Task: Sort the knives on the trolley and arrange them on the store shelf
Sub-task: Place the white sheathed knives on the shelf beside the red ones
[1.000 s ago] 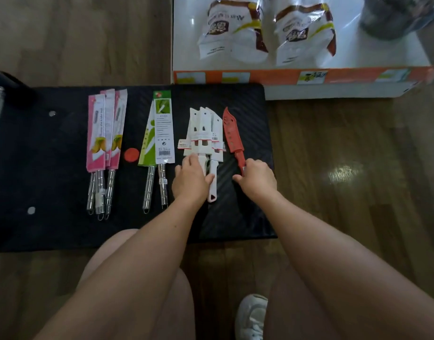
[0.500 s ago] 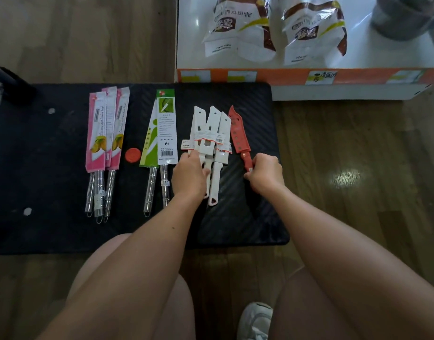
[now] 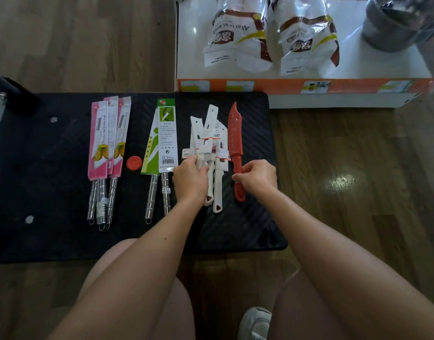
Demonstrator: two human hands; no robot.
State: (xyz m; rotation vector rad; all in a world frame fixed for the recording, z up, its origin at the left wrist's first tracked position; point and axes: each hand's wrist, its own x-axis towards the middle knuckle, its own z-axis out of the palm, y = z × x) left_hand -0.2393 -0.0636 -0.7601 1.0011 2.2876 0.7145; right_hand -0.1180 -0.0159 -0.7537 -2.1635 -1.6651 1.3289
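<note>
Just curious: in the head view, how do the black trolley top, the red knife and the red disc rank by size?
1. black trolley top, by far the largest
2. red knife
3. red disc, clearly smallest

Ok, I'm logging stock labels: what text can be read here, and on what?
"Stainless steel kitchen knife": script on the pink sleeves, barely legible.
Green sleeve: print and barcode too small to read.
Stickers on the white knives: too small.
Red knife: no text visible.
Bags on the shelf: upside-down print, blurred.
Shelf-edge tags: blurred.
</note>
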